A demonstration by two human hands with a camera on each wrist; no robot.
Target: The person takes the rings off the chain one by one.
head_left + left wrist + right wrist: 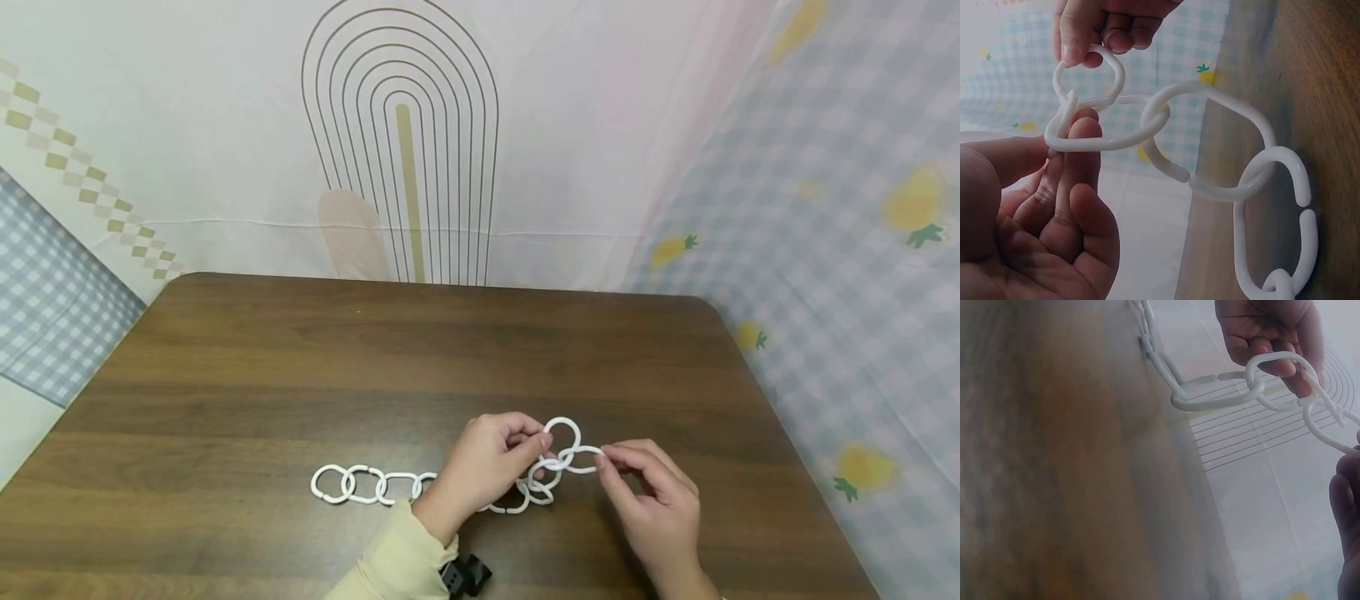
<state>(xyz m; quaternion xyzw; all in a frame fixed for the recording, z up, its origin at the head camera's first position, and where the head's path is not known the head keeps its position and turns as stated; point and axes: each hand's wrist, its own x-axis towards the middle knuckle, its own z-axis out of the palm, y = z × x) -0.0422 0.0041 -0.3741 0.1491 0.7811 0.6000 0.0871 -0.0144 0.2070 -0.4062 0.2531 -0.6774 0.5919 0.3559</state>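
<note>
A chain of white plastic links (pixel 347 485) lies partly along the table, and its right part rises into both hands. My left hand (pixel 486 458) pinches a link near that raised end; in the left wrist view this rounded link (pixel 1100 145) sits between thumb and fingertips. With thumb and forefinger, my right hand (pixel 656 500) holds the end link (pixel 581 471), which passes through the one in the left hand. Several links show small gaps in their sides. The left forearm hides the chain's middle in the head view.
The brown wooden table (pixel 262 358) reaches to the hanging cloth (pixel 570 167) behind it. A checked cloth with pineapples (pixel 862 292) hangs along the right side. A small black device (pixel 465 575) sits by the left wrist.
</note>
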